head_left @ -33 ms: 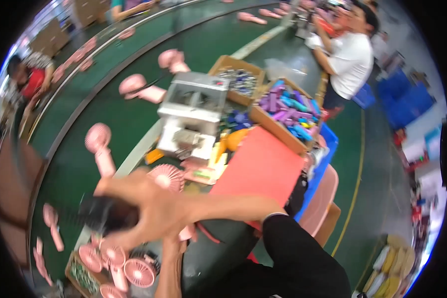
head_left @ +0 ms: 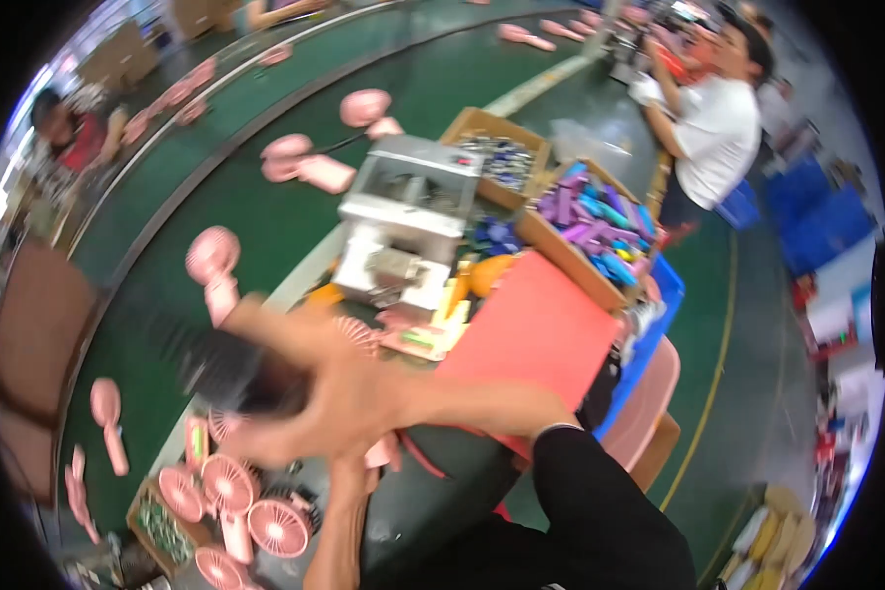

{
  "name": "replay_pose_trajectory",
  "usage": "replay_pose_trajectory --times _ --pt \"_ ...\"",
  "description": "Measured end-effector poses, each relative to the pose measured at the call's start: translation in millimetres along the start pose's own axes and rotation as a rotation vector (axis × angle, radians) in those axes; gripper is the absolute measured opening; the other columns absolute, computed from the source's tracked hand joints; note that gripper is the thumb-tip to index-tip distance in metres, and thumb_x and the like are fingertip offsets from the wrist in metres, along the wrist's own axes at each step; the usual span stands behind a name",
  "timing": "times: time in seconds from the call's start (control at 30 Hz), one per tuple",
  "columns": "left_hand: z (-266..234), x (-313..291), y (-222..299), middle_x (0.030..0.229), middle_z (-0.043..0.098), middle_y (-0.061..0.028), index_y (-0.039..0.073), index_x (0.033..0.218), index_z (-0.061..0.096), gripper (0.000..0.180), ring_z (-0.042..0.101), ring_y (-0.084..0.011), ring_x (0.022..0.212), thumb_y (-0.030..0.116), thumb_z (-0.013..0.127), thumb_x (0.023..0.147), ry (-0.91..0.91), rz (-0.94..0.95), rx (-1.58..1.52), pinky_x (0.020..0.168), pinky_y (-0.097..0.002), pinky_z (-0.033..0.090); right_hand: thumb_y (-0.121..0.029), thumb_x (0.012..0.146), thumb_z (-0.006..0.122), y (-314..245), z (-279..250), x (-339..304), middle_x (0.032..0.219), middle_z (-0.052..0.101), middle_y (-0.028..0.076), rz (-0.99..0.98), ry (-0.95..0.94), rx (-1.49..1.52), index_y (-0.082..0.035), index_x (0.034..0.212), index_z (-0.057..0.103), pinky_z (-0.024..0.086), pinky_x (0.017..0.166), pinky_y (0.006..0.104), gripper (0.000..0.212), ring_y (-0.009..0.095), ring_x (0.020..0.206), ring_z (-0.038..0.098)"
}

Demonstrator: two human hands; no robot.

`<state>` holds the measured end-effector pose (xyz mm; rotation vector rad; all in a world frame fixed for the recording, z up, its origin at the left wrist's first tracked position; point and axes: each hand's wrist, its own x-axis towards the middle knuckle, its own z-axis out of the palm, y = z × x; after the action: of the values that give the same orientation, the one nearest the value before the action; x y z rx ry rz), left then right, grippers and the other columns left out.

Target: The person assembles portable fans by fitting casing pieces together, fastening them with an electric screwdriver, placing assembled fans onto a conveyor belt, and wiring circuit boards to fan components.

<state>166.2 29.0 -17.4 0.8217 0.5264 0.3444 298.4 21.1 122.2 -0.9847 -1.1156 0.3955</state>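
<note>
Black and blurred, a device [head_left: 221, 366] sits in our right hand [head_left: 339, 393], whose fingers are wrapped around it, above the bench's near left part. Our left hand is hidden under the right arm; we cannot tell its state, only its forearm [head_left: 339, 531] shows. Just below lie pink fans [head_left: 228, 484] beside a box [head_left: 157, 531]. Farther off stand a grey machine [head_left: 408, 221] and a red mat [head_left: 536, 334].
</note>
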Motion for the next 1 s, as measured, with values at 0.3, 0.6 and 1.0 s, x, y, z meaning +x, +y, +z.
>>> replay_pose_trajectory --times 0.3,0.6,1.0 --pt "-3.3 0.1 -9.9 0.085 0.055 -0.0129 0.003 0.114 0.040 0.032 0.058 -0.0195 0.058 0.001 0.057 0.086 -0.012 0.184 -0.026 0.049 -0.0334 0.052 -0.006 0.084 0.058 -12.0 -78.0 26.2 0.078 0.062 0.013 -0.271 0.392 -0.176 0.004 0.105 0.054 0.048 0.049 0.0269 0.024 0.017 0.051 0.057" --pt "-4.9 -2.0 -7.9 0.084 0.055 -0.0131 0.001 0.113 0.042 0.032 0.058 -0.0199 0.058 0.004 0.057 0.086 0.032 0.193 -0.081 0.047 -0.0331 0.052 0.005 0.077 0.064 12.8 -64.3 32.0 0.074 0.059 0.006 -0.076 0.350 -0.338 0.004 0.093 0.056 0.046 0.053 0.0243 0.019 0.012 0.056 0.058" --pt "-15.1 0.9 -4.7 0.091 0.058 -0.0131 0.001 0.112 0.041 0.024 0.066 -0.0227 0.070 0.009 0.054 0.092 -0.036 0.122 -0.210 0.056 -0.0350 0.057 -0.031 0.085 0.065 9.8 -23.2 14.0 0.078 0.058 0.018 0.007 0.054 0.141 0.005 0.109 0.046 0.050 0.044 0.0308 0.047 0.019 0.049 0.056"
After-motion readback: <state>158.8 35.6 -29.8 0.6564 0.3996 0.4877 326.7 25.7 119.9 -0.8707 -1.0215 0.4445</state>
